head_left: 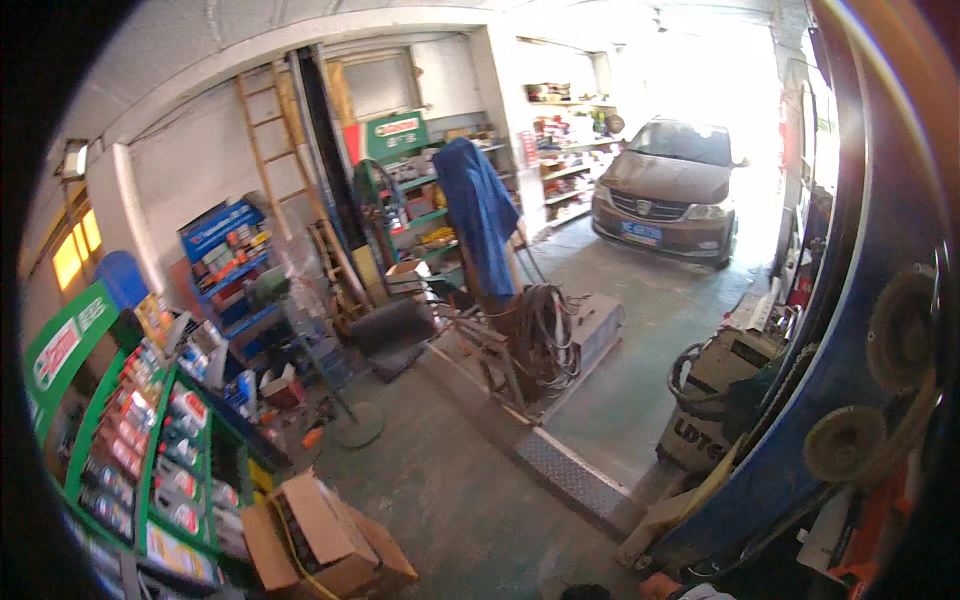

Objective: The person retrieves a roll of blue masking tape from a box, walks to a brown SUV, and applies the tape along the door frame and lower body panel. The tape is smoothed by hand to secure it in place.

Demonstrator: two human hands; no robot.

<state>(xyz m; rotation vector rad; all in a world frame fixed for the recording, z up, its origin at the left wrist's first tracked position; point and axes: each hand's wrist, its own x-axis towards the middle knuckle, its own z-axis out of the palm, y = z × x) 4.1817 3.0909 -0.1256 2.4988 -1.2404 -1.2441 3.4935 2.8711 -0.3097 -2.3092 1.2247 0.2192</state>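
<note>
At the bottom edge, right of centre, a small skin-coloured patch (659, 586) shows, probably part of my right hand. It is cut off by the edge, so its fingers and anything in them cannot be made out. Beside it lies a grey patch (705, 592), perhaps a sleeve. My left hand is out of the picture. Closest to the skin-coloured patch stands the base of a blue lift post (740, 500) on the right. An opened cardboard box (325, 525) sits on the floor at the lower left.
A green rack (150, 470) of bottles lines the left. Mid-floor stand a blue-draped post (478, 215) and coiled hoses (548, 340); a metal ramp plate (570, 475) crosses the floor. A beige machine (715, 400) stands right. A dark car (665, 190) is parked behind. A ladder (275, 140) leans back left.
</note>
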